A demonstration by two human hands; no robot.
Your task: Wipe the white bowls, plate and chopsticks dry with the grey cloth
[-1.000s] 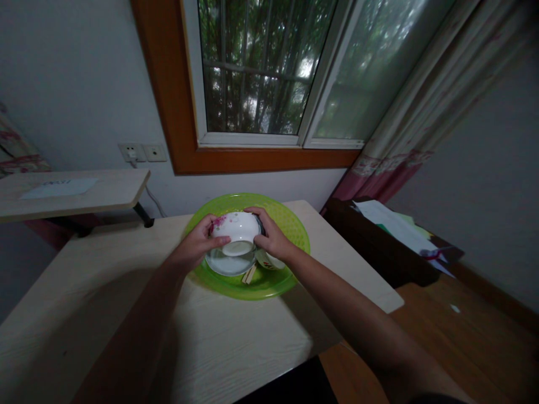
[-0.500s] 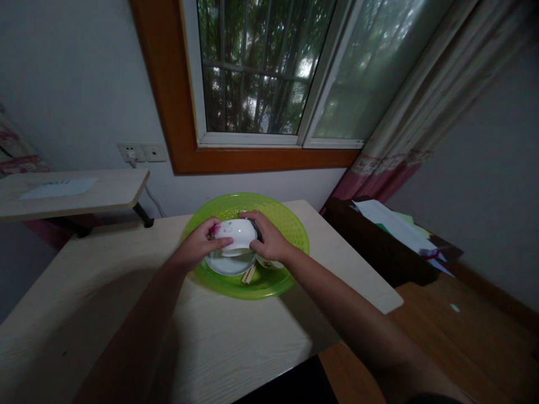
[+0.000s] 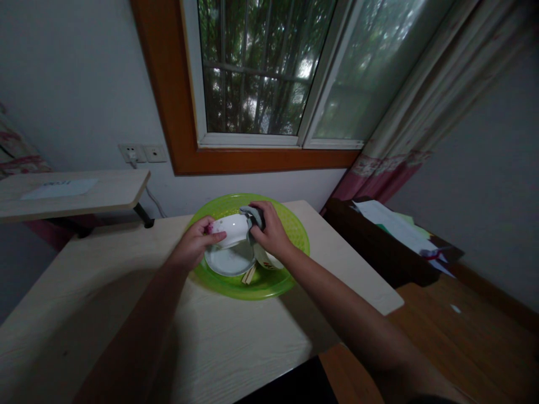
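Observation:
A white bowl (image 3: pixel 231 230) with a pink flower pattern is tilted on its side above a green plastic basin (image 3: pixel 297 224). My left hand (image 3: pixel 197 241) grips the bowl by its left side, thumb along the outside. Bunched in my right hand (image 3: pixel 272 227) is a grey cloth (image 3: pixel 252 215), which lies against the bowl's right rim. Below the bowl, a white plate (image 3: pixel 229 262) rests in the basin. Beside the plate are wooden chopsticks (image 3: pixel 249 274) and another patterned bowl (image 3: pixel 267 260), partly hidden by my right hand.
The basin stands on a pale wooden table (image 3: pixel 236 336). A raised shelf (image 3: pixel 105 191) with a paper sheet is at the left. Papers (image 3: pixel 391 224) lie on a dark cabinet at the right. A window (image 3: pixel 256 67) is behind.
My right hand with the cloth has moved up and slightly right along the bowl's rim, showing more cloth. The bowl has shifted a little left and tilted.

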